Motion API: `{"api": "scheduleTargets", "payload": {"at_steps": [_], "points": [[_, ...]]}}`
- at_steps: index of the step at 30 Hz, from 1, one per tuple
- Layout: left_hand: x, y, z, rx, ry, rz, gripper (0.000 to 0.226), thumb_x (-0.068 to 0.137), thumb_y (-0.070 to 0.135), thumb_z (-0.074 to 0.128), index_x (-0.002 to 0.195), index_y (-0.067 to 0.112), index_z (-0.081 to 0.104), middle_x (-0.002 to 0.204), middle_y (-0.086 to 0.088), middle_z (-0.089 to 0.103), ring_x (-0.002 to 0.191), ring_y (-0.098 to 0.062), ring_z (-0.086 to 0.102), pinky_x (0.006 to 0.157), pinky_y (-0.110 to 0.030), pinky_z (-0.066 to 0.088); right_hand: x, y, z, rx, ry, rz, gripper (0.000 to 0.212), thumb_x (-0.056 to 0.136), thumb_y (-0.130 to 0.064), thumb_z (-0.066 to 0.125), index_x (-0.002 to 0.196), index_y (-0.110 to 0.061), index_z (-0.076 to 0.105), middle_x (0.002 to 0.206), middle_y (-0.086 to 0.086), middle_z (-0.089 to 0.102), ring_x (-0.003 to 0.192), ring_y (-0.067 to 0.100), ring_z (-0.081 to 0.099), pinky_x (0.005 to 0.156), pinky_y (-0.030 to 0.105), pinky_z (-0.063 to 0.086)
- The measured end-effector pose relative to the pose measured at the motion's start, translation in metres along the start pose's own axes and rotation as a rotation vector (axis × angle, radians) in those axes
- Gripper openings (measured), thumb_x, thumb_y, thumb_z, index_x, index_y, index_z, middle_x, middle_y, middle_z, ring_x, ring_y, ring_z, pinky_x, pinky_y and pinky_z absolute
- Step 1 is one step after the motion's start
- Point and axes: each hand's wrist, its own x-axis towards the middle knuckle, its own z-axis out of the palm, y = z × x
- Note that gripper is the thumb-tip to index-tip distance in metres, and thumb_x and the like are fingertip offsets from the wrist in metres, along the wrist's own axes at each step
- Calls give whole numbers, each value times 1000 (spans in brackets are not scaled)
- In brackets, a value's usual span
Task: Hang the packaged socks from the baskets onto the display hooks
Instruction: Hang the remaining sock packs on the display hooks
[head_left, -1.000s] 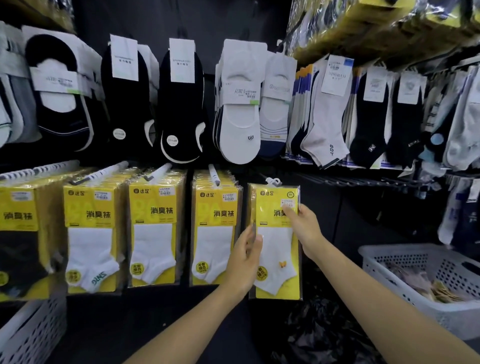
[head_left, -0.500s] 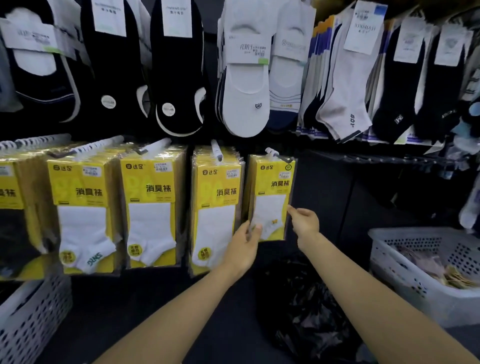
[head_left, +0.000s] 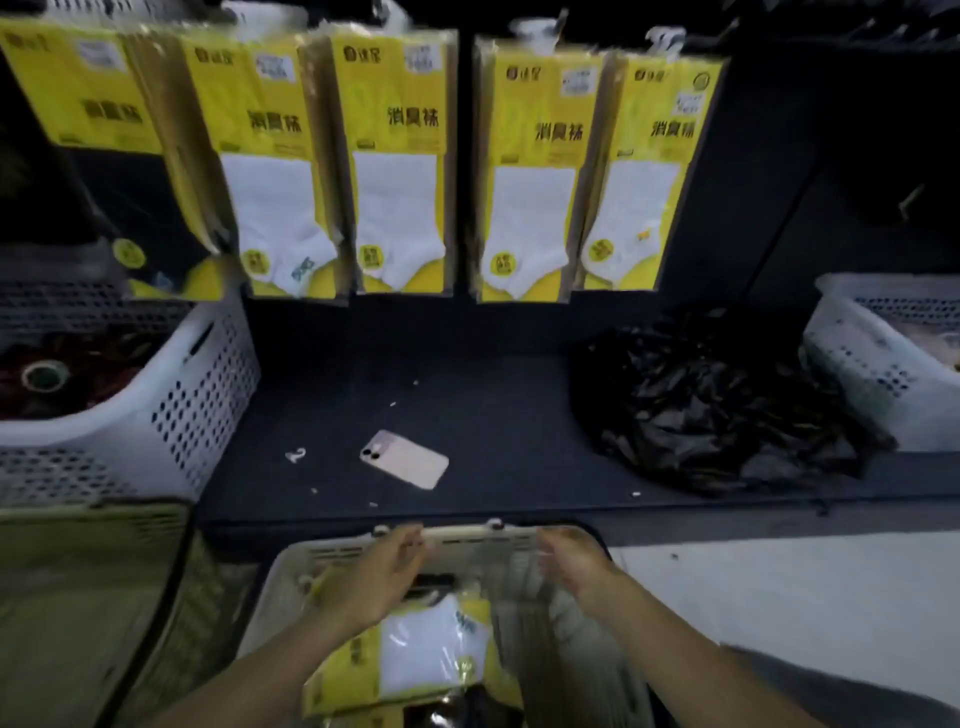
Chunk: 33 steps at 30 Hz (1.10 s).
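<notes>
Several yellow sock packs with white socks hang in a row on the display hooks along the top; the rightmost hung pack (head_left: 644, 171) hangs free, with no hand on it. Below the shelf stands a beige basket (head_left: 467, 532). In it lies another yellow sock pack (head_left: 431, 649). My left hand (head_left: 374, 577) hovers over the basket's far left part, fingers loosely curled and holding nothing. My right hand (head_left: 571, 566) hovers over its far right part, also loose and without a pack. The image is blurred.
A pink phone (head_left: 404, 459) and a small white loose hook (head_left: 295, 455) lie on the dark shelf (head_left: 493, 395). A crumpled black plastic bag (head_left: 717, 410) sits at right. White perforated baskets stand at left (head_left: 197, 395) and right (head_left: 857, 374).
Both hands let go of the rightmost pack, which stays hanging, and dropped down to the beige basket. The view tilted downward from the hooks to the shelf and basket.
</notes>
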Motion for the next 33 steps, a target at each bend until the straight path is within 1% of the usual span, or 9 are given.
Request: {"api": "scheduleTargets", "payload": {"at_steps": [2, 5, 7, 10, 15, 21, 24, 28, 33], "points": [[-23, -43, 4, 75, 10, -68, 32, 96, 25, 51, 124, 11, 55, 120, -1, 60, 112, -17, 58, 85, -15, 42, 5, 45, 18, -81, 17, 24, 18, 94, -17, 58, 77, -10, 60, 74, 9, 54, 70, 22, 51, 64, 29, 39], [-50, -96, 6, 54, 37, -204, 18, 96, 19, 53, 111, 11, 61, 113, -8, 64, 99, -19, 61, 79, -22, 41, 4, 103, 31, -172, 24, 27, 18, 92, -6, 59, 104, 5, 64, 80, 12, 57, 79, 24, 53, 57, 15, 38], [-62, -120, 3, 116, -63, -294, 18, 97, 28, 49, 102, 16, 61, 109, -8, 65, 99, -18, 60, 81, -25, 42, -1, 130, 35, -205, -14, 73, 31, 91, -11, 61, 119, 4, 60, 108, 15, 60, 102, 27, 56, 69, 17, 40], [-72, -136, 1, 245, -305, -406, 41, 99, 42, 39, 115, 9, 59, 116, -8, 62, 108, -20, 58, 88, -26, 42, -4, 147, 40, -236, -194, 168, 39, 95, -23, 57, 128, -3, 55, 136, 11, 52, 127, 27, 48, 97, 27, 39], [-93, -144, 16, 175, -462, -387, 45, 99, 44, 35, 133, 16, 47, 136, -5, 52, 120, -20, 51, 100, -30, 40, 0, 157, 50, -317, -268, 207, 40, 88, -22, 66, 124, -4, 60, 131, 12, 58, 123, 27, 53, 106, 39, 41], [-109, -147, 46, -76, -400, -536, 68, 97, 35, 49, 147, 5, 15, 149, -7, 33, 135, -21, 36, 99, -21, 31, -4, 167, 59, -320, -227, 224, 40, 82, -16, 74, 118, -6, 61, 121, 10, 63, 111, 25, 59, 95, 35, 48], [-108, -148, 47, -226, -332, -531, 53, 97, 23, 51, 142, 6, 28, 146, -8, 39, 131, -23, 42, 104, -27, 38, -6, 167, 53, -290, -269, 280, 41, 81, -18, 75, 117, -6, 61, 128, 15, 60, 119, 30, 55, 104, 46, 43], [-106, -149, 42, -236, -350, -550, 54, 95, 36, 52, 141, 12, 38, 145, -8, 42, 130, -25, 43, 106, -32, 36, -10, 167, 45, -307, -277, 323, 50, 79, -23, 77, 121, -2, 60, 128, 15, 59, 122, 30, 53, 106, 44, 41], [-105, -144, 41, -379, -369, -633, 47, 94, 35, 54, 135, 13, 44, 138, -11, 50, 115, -24, 53, 99, -38, 46, -16, 143, 31, -279, -346, 369, 36, 79, -22, 76, 110, -5, 66, 112, 15, 68, 104, 29, 64, 92, 42, 51]]}}
